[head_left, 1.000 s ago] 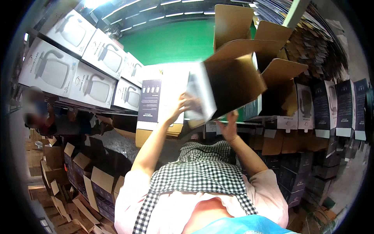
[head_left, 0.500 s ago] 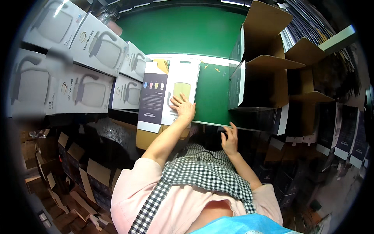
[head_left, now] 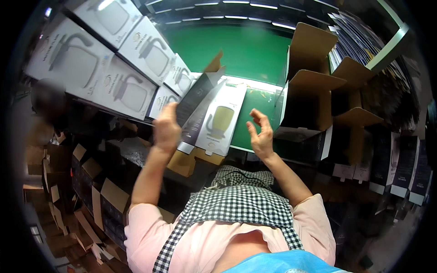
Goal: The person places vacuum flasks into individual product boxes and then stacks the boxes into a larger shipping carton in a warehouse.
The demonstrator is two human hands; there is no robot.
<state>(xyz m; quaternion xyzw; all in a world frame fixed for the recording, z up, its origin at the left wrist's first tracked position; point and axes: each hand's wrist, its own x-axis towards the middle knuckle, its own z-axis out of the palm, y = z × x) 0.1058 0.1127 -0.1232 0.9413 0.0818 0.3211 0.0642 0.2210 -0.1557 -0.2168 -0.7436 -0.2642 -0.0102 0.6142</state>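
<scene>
On the work table lies a folding carton with a white front panel (head_left: 221,120) showing a pale yellow-green jug. Its dark side panels (head_left: 200,98) stand tilted up on the left, and a brown inner flap shows at the far end. My left hand (head_left: 166,130) is at the carton's left edge, smeared by motion. Whether its fingers grip the panel cannot be made out. My right hand (head_left: 262,136) hovers right of the carton, apart from it, with thumb and fingers spread and nothing in them.
Stacked white jug boxes (head_left: 132,88) stand on the left. Open upright cartons (head_left: 309,102) stand on the right, with a stack of flat cartons (head_left: 355,41) behind them. The green tabletop (head_left: 227,45) reaches to the back. More open cartons (head_left: 111,204) sit at lower left.
The carton's dark panels, flat before, now rise on the left, and the carton has turned slightly. My left hand has left its front for its left edge. My right hand has moved up.
</scene>
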